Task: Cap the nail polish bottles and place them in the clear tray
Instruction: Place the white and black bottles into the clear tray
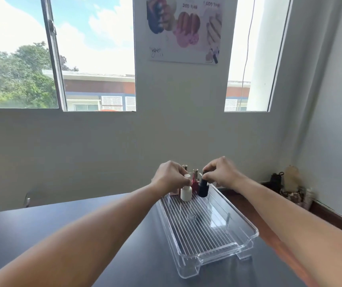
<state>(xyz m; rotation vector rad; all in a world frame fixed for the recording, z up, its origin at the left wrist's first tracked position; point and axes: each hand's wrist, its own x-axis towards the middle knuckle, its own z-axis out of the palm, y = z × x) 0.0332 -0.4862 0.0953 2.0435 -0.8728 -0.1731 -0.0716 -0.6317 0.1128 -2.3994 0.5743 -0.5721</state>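
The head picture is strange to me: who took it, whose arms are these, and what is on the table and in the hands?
A person wears a camera on the head, so you see their own two bare arms reaching forward; there is no machine. On the dark table lies a clear tray. At its far end stand small nail polish bottles. The left hand has its grip on the white bottle, the right hand on the dark blue bottle. A red bottle stands between them. On the wall behind hangs a nail poster.
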